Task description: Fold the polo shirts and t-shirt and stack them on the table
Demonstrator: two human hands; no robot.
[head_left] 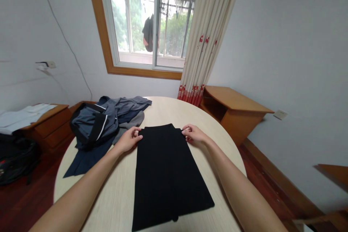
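Note:
A black garment (167, 174) lies flat and folded lengthwise on the round light-wood table (217, 141), running from the near edge toward the middle. My left hand (129, 139) pinches its far left corner with curled fingers. My right hand (193, 136) pinches the far right corner in the same way. Both forearms reach out along the garment's two sides.
A heap of grey and navy clothes (106, 123) lies on the table's far left. A wooden side cabinet (233, 110) stands at the right wall, a low dresser (46, 123) at the left, a dark bag (15, 159) on the floor. Window and curtain lie behind.

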